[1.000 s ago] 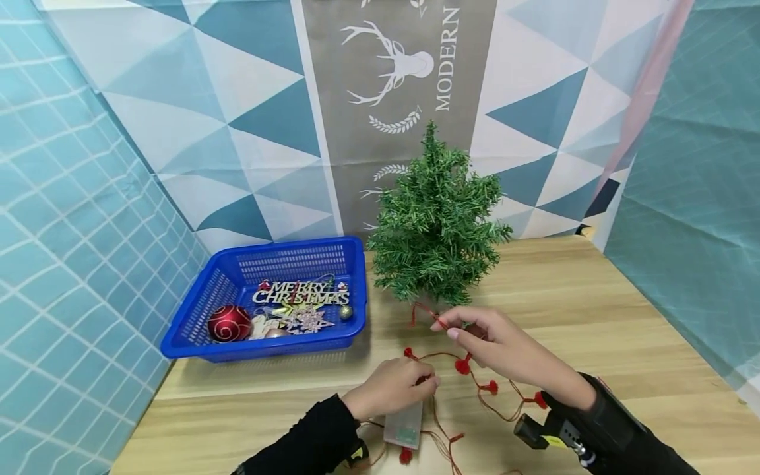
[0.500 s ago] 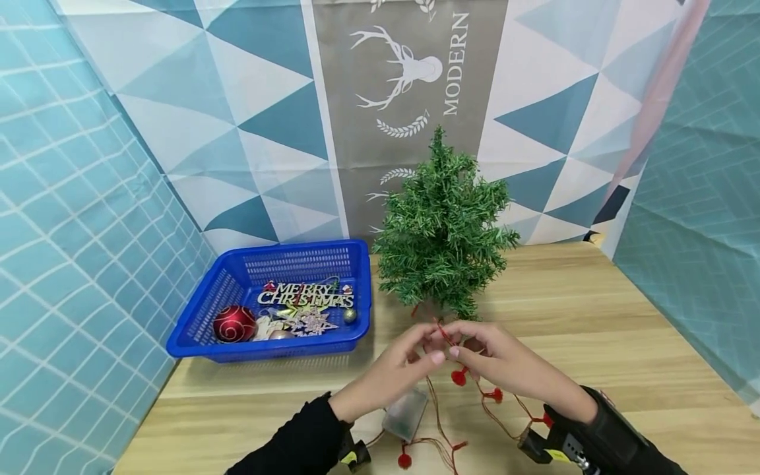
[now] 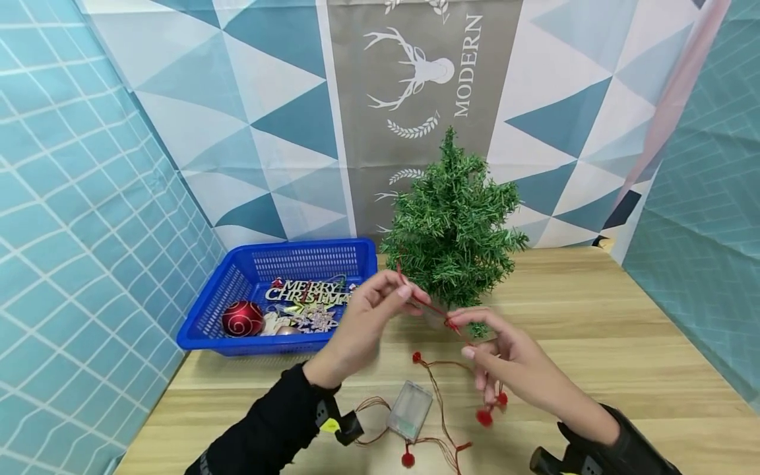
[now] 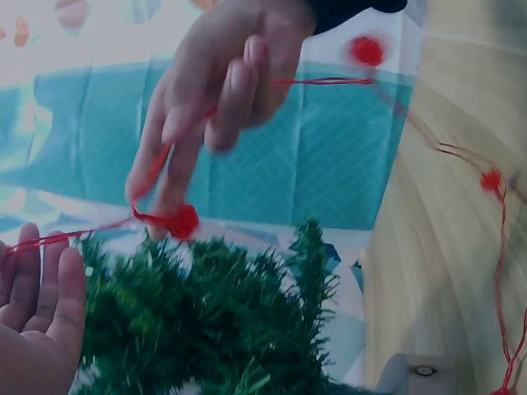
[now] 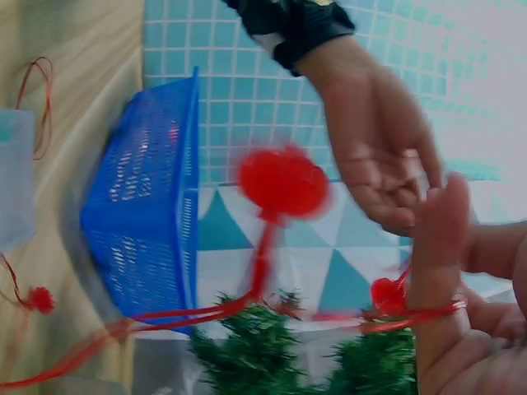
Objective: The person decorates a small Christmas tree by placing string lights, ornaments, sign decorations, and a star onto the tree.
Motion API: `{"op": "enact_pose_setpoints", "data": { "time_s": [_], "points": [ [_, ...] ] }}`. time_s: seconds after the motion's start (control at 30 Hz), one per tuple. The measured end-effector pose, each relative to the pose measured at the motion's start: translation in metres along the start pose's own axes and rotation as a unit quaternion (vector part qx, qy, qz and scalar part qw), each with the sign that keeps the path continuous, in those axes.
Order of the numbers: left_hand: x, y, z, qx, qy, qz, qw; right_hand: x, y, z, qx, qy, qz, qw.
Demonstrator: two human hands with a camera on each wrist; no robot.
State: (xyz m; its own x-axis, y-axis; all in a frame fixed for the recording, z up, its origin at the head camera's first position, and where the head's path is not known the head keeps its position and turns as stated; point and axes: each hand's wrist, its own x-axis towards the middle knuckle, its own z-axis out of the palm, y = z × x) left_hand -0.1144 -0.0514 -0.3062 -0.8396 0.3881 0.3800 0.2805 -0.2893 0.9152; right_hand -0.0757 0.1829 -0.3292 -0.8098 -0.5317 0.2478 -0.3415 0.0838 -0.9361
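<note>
Cord, red, spans both hands: left hand pinches it, right hand grips it between thumb and fingers, presumably keeping that stretch taut. From them, the green tree stands at 12 o'clock; the clear box rests on the table at 7, likely allowing slack.

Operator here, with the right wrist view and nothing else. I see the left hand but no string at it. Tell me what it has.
Observer: In the head view, the left hand pinches the red string between thumb and fingers.

Operator: Noted. I get only the outside of the blue basket. Name the biggest ball in it.

Observer: A red ball with pale swirls, at the basket's left end in the head view.
</note>
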Motion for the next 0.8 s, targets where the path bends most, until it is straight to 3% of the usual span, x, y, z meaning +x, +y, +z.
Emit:
{"op": "enact_pose_setpoints", "data": {
  "time_s": [0.13, 0.27, 0.47, 0.63, 0.8],
  "points": [
    [0.002, 0.011, -0.018, -0.063, 0.06, -0.01, 0.9962, -0.008, -0.002, -0.009, -0.022, 0.032, 0.015, 0.9991],
    [0.004, 0.018, -0.037, -0.088, 0.096, -0.019, 0.9913, -0.012, 0.003, -0.022, -0.044, 0.003, 0.007, 0.999],
    [0.019, 0.023, -0.062, -0.05, 0.135, -0.044, 0.9885, -0.009, 0.004, -0.045, -0.057, -0.04, 0.028, 0.9972],
    [0.037, 0.024, -0.085, 0.003, 0.187, -0.061, 0.9804, -0.01, 0.004, -0.065, -0.101, -0.023, 0.027, 0.9942],
    [0.066, 0.014, -0.104, 0.074, 0.21, -0.117, 0.9678, -0.014, 0.003, -0.08, -0.165, 0.006, 0.001, 0.9862]
  ]
}}
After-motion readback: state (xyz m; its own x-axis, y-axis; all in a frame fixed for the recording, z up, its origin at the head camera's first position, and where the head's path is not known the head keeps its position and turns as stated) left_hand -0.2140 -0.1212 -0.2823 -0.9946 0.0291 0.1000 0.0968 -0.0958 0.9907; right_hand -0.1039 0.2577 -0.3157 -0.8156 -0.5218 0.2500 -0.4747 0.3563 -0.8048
